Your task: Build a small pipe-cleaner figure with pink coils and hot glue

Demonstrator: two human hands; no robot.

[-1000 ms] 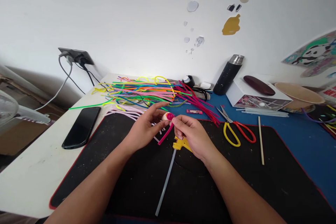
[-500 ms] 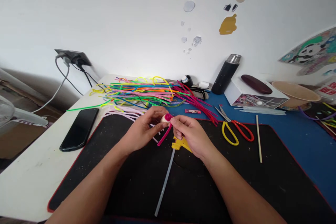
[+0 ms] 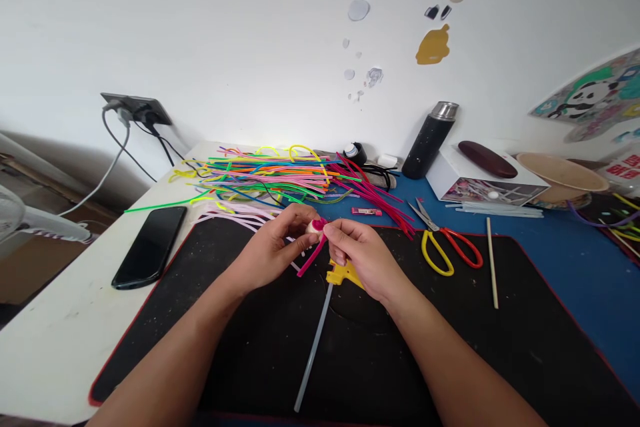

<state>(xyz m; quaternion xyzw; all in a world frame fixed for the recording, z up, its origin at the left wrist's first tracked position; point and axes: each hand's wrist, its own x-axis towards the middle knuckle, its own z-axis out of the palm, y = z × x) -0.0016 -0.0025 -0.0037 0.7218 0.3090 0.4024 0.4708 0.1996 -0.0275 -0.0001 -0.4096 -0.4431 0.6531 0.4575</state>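
Observation:
Between the fingers of my left hand [image 3: 273, 247] is a small round white piece [image 3: 313, 227] with magenta on its top. My right hand [image 3: 364, 252] pinches a magenta pipe cleaner [image 3: 311, 259] against this piece; its loose end hangs down to the left. The fingertips of both hands almost meet there. Just below my right hand lies a yellow glue gun [image 3: 341, 273], partly hidden by that hand. A long translucent glue stick [image 3: 314, 350] sticks out of it toward me over the black mat [image 3: 260, 360].
Behind my hands lies a pile of coloured pipe cleaners [image 3: 270, 173]. Scissors [image 3: 437, 237] and a thin wooden stick [image 3: 493, 263] lie on the right. A phone [image 3: 150, 247] rests at the left. At the back stand a black flask [image 3: 430, 143] and a white box [image 3: 450, 177].
The magenta top of the round piece has turned a little in my fingers, and orange that showed on it is out of sight. The camera view has shifted slightly.

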